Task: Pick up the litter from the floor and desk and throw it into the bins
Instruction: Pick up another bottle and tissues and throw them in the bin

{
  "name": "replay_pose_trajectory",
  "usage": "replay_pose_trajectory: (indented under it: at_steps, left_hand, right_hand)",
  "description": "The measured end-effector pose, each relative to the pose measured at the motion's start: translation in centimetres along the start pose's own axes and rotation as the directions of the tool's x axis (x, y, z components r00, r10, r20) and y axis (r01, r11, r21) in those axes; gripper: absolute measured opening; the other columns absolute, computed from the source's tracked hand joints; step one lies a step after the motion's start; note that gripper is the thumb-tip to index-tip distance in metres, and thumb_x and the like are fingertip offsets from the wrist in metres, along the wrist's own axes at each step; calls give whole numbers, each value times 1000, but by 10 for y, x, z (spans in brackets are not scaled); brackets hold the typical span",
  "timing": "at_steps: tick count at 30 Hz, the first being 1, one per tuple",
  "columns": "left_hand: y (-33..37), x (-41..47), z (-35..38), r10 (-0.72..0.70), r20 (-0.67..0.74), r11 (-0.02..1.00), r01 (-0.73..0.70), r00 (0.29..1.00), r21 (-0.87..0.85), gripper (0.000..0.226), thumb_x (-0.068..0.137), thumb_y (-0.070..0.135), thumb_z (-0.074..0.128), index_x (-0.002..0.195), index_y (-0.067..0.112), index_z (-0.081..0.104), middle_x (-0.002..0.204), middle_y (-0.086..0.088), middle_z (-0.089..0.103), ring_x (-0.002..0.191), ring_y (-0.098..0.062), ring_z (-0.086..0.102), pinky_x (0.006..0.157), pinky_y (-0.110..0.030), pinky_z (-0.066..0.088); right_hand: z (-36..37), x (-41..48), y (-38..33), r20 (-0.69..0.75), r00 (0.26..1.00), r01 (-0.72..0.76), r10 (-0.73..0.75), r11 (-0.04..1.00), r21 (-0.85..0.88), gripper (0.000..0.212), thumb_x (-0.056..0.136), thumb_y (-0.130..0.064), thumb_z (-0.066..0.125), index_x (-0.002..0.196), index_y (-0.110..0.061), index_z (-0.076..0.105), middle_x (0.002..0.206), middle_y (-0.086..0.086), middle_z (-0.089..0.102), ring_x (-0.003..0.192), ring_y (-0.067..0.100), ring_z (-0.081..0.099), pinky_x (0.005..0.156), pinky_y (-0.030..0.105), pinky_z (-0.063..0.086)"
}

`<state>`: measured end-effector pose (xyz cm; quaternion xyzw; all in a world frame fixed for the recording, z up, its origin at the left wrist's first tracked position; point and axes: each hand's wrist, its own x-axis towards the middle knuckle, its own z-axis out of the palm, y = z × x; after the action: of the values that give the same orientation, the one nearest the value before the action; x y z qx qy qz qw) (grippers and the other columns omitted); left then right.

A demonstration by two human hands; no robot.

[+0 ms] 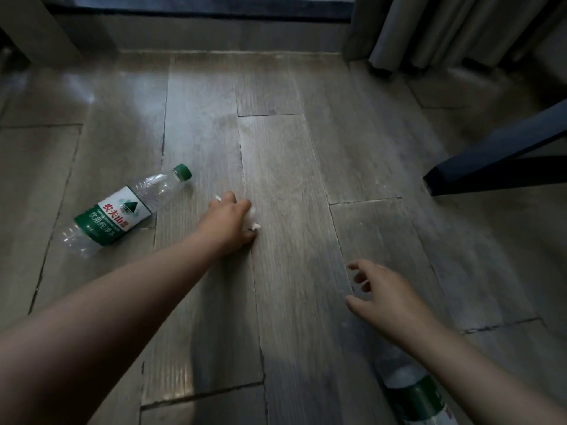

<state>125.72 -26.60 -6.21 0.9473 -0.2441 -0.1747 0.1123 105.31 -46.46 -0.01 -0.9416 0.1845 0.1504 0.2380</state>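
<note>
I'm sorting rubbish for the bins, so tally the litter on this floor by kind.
Plastic bottles: 2, left bottle and near bottle at the bottom edge.
Paper wads: 1, white paper wad held by the left hand.
Total: 3

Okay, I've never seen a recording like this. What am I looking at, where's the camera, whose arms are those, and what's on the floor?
There is no machine here. A person wears a wide-angle camera on the head, so this single picture looks forward and down along their own bare arms at a wooden floor.

The left hand reaches down to the floor, with its fingers curled round a white crumpled wad, probably tissue. The right hand hovers with loosely spread fingers and holds nothing.

A clear plastic bottle with a green cap lies on its side to the left of the left hand, not touching it. A second bottle lies at the bottom edge, partly hidden by the right forearm. A curtain hangs at the top right.
</note>
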Motion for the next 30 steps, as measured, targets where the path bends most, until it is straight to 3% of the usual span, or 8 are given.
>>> replay_pose_trajectory:
  at_steps: [4, 8, 10, 13, 17, 23, 27, 30]
  left_hand:
    - [25, -42, 0, 81, 93, 989, -69, 992, -130, 47, 85, 39, 65, 123, 16, 50, 120, -8, 47, 106, -25, 50, 84, -33, 43]
    - [58, -93, 9, 148, 153, 978, -121, 977, -170, 39, 85, 38, 65, 112, 12, 55, 110, -11, 52, 100, -29, 55, 80, -29, 42]
    - [71, -114, 15, 173, 155, 968, -138, 973, -212, 36, 84, 39, 66, 107, 14, 55, 103, -9, 50, 97, -29, 56, 78, -28, 42]
    - [86, -141, 26, 204, 204, 958, -152, 958, -243, 34, 83, 41, 67, 104, 17, 55, 98, -3, 47, 94, -25, 56, 79, -29, 44]
    - [101, -166, 36, 223, 227, 939, -146, 948, -311, 26, 80, 36, 70, 92, 23, 52, 100, -1, 49, 90, -20, 55, 73, -23, 39]
    - [96, -186, 35, 216, 220, 950, -153, 951, -272, 29, 80, 37, 69, 99, 21, 53, 100, -1, 47, 89, -20, 54, 74, -25, 43]
    - [80, -191, 27, 192, 177, 958, -145, 965, -248, 26, 81, 39, 67, 85, 22, 48, 91, -1, 48, 77, -16, 49, 63, -24, 32]
    - [66, -192, 21, 170, 171, 956, -121, 970, -266, 28, 79, 38, 68, 74, 24, 44, 84, 1, 48, 69, -12, 47, 53, -20, 28]
  right_hand:
    - [-1, -26, 1, -3, 1000, -11, 11, 1000, 10, 57, 85, -29, 66, 137, -20, 46, 126, -1, 56, 111, 10, 55, 87, 17, 39]
    - [-2, -74, 19, -56, 995, -84, 83, 996, -14, 59, 86, -35, 64, 139, -22, 42, 133, -2, 48, 122, 13, 47, 90, 19, 36]
    - [-1, -103, 34, -50, 985, -167, 166, 986, -21, 66, 86, -40, 64, 143, -23, 36, 137, -2, 43, 123, 14, 45, 85, 19, 34]
    - [6, -134, 54, 29, 959, -282, 283, 959, -40, 85, 80, -50, 67, 149, -24, 25, 143, 0, 37, 125, 18, 44, 90, 23, 38]
    - [18, -156, 62, 75, 941, -331, 331, 943, -8, 83, 73, -50, 72, 142, -27, 32, 128, 1, 46, 113, 16, 49, 80, 25, 41]
    - [30, -165, 72, 122, 919, -380, 375, 925, 25, 73, 68, -47, 78, 130, -29, 43, 113, -5, 60, 96, 10, 58, 74, 24, 47]
    - [34, -160, 74, 153, 913, -389, 378, 920, 47, 65, 69, -42, 77, 124, -26, 47, 99, -9, 62, 83, 7, 59, 57, 16, 39]
    - [36, -152, 66, 189, 914, -387, 359, 911, 142, 54, 66, -39, 78, 113, -26, 53, 95, -10, 64, 81, 6, 61, 66, 23, 50]
